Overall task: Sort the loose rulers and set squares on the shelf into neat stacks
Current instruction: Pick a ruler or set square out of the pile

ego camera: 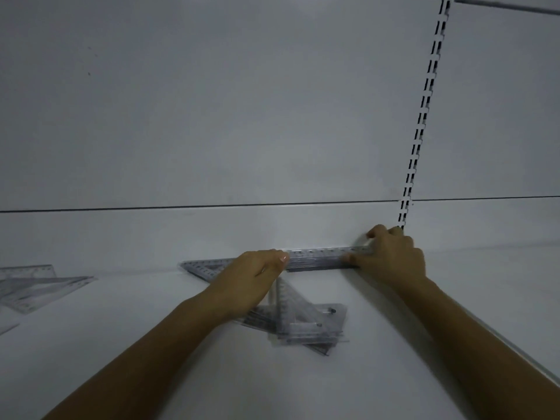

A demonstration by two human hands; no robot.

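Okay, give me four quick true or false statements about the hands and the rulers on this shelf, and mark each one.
1. The left hand and right hand both hold the ruler stack at the back of the shelf. True.
2. The set squares in front form a neat, squared stack. False: they lie fanned and askew.
3. A far-left pile of clear pieces also lies on the shelf. True.
4. The slotted upright stands left of both hands. False: it rises above the right hand.
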